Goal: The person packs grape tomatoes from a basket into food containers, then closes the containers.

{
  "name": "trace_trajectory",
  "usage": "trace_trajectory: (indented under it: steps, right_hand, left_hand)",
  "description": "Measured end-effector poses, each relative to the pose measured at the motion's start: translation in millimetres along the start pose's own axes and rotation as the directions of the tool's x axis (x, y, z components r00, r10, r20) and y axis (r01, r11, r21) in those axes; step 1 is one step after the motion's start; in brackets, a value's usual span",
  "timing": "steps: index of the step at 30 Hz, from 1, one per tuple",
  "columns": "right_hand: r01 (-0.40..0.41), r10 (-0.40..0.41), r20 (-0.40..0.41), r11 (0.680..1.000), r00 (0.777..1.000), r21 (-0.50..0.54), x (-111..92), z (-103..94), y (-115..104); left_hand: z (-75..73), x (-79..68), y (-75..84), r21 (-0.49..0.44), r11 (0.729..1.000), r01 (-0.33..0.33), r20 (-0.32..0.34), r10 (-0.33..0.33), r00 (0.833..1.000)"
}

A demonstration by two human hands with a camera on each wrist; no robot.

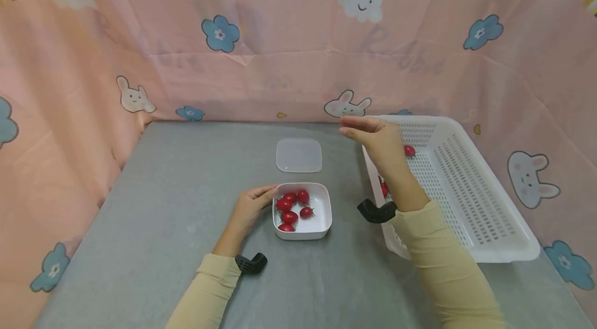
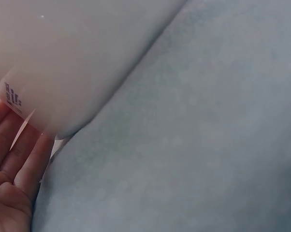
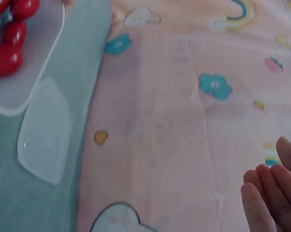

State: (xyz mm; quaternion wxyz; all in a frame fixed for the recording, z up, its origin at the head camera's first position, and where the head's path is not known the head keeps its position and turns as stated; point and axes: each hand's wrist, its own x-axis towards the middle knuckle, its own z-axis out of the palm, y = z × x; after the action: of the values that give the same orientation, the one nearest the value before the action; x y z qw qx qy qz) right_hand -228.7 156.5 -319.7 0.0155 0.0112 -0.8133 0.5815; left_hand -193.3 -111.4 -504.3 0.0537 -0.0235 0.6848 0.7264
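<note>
Fingers [image 1: 265, 195] of left hand [image 1: 249, 210]: nearly straight, touching the left side of the white box [image 1: 303, 236].
Fingers of right hand [image 1: 381, 142]: extended, empty, thumb apart, raised by the far left corner of the basket [image 1: 466, 184].
Tomatoes [image 1: 289, 217]: six in the box, mostly left; more in the basket at right.
Lid [image 1: 299, 155]: flat on the table [image 1: 196, 173], just far of the box.

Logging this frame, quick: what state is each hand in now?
Left hand: open, touching the white container.
Right hand: open, nothing visible in it.
</note>
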Motion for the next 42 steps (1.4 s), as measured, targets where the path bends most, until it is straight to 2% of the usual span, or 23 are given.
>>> trace_trajectory:
  steps: [10, 13, 18, 23, 28, 33, 42]
  right_hand:
    - [-0.002, -0.007, -0.149, 0.998, 0.989, -0.055, 23.8, -34.8, 21.7]
    - [-0.029, 0.011, -0.19, 0.996, 0.982, -0.087, 30.7, -45.2, 32.7]
    - [-0.125, 0.093, -0.251, 0.986, 0.963, -0.114, 38.1, -64.2, 55.2]
    - [-0.191, 0.166, -0.26, 0.979, 0.951, -0.074, 44.1, -77.3, 74.2]
    - [-0.264, 0.242, -0.296, 0.964, 0.924, -0.035, 51.2, -82.5, 84.7]
    - [-0.318, 0.276, -0.32, 0.944, 0.906, -0.086, 55.3, -88.2, 99.8]
    - [-0.407, 0.354, -0.315, 0.906, 0.881, -0.118, 63.9, -96.2, 123.1]
  left_hand:
    - [2.2, -4.4, 0.5, 0.0, 1.0, 0.002, -0.014, -0.002, 1.0]
    - [2.5, -4.7, 0.7, -0.001, 1.0, -0.003, -0.015, 0.003, 1.0]
    - [3.1, -4.6, 1.5, 0.002, 1.0, -0.002, -0.011, 0.002, 1.0]
    - [2.9, -4.4, 2.1, -0.003, 1.0, 0.003, -0.012, -0.004, 1.0]
    - [2.6, -4.5, 2.3, -0.006, 1.0, 0.003, -0.013, -0.003, 1.0]
    - [2.8, -2.9, 1.4, -0.008, 1.0, 0.001, -0.007, -0.001, 1.0]
    - [1.6, -3.4, 2.1, -0.011, 1.0, -0.004, -0.014, 0.004, 1.0]
